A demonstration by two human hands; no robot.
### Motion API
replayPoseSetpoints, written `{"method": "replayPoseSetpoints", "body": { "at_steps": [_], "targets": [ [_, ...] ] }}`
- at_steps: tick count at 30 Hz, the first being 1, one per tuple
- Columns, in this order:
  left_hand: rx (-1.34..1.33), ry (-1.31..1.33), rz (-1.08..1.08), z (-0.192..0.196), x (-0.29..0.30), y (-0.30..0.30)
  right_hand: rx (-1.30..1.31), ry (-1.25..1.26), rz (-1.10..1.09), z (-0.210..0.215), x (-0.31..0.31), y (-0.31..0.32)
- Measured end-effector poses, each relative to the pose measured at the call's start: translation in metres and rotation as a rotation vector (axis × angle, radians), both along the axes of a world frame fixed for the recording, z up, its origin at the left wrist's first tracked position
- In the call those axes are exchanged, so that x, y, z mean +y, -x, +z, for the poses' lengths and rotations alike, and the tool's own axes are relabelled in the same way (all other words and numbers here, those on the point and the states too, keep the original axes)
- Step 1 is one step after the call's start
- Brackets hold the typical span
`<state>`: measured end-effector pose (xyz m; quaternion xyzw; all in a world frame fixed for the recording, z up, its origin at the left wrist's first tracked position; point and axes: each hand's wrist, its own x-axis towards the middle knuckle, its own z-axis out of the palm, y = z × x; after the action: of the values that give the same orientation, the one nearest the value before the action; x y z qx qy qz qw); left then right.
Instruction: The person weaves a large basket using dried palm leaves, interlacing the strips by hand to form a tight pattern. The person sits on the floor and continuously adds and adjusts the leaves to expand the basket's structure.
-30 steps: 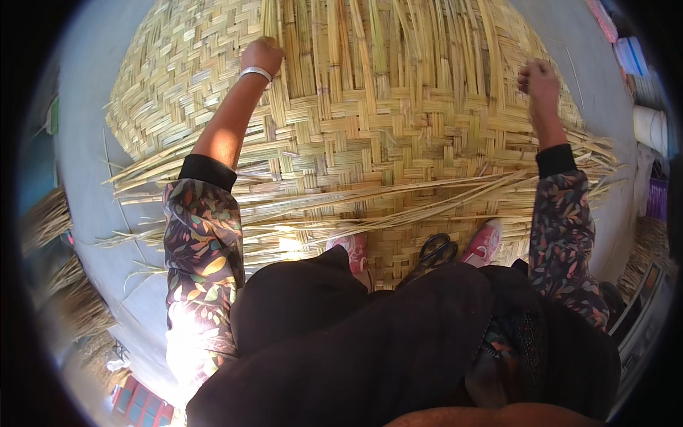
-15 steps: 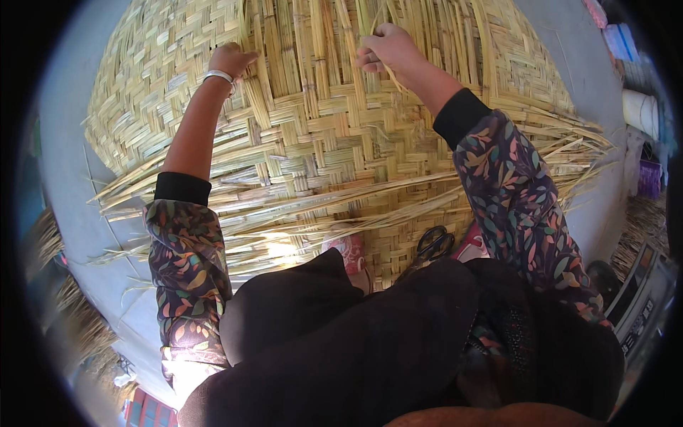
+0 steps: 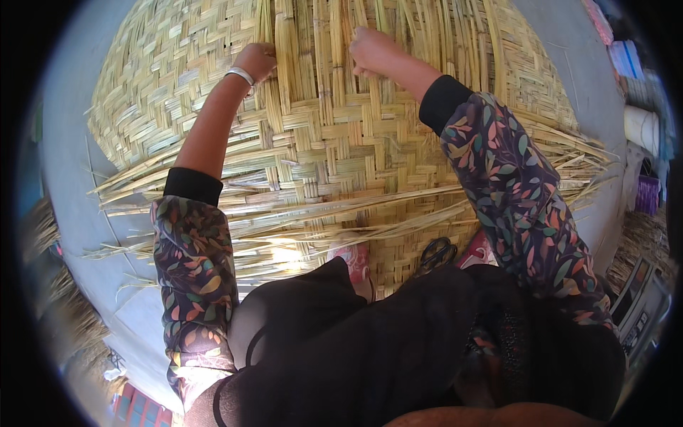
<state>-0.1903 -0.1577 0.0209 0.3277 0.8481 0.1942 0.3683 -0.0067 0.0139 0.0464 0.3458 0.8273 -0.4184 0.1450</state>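
Woven split-cane mat (image 3: 398, 153) is spread over grey floor (image 3: 71, 192). Left hand (image 3: 255, 62) is curled at the loose lengthwise strips (image 3: 322, 64); right hand (image 3: 375, 53) is curled above them. Whether strips are gripped by either cannot be told.

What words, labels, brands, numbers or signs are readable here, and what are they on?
Woven mat: no lettering shows.
Patterned sleeves: leaf shapes, no words visible.
Dark-handled scissors: no readable marks.
Boxy grey-and-black object at the right edge: small marks, too blurred to read.
White container at the right: nothing readable.
So there is no text here I can quote.
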Motion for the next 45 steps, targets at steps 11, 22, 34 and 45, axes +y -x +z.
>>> {"method": "replayPoseSetpoints", "body": {
  "at_steps": [11,22,34,45],
  "targets": [
    [-0.600,-0.164,0.390,0.016,0.009,0.008,0.176,0.387,-0.360,-0.021,0.012,0.007],
    [-1.588,-0.834,0.065,0.025,0.041,0.034,0.267,0.676,-0.696,0.004,-0.005,-0.004],
    [-1.120,-0.546,0.192,0.037,0.069,0.007,0.237,1.006,-0.172,0.019,0.028,-0.005],
    [-0.910,-0.973,0.682,0.041,0.003,0.034,0.052,0.745,-0.145,0.031,0.027,-0.006]
  ]
}}
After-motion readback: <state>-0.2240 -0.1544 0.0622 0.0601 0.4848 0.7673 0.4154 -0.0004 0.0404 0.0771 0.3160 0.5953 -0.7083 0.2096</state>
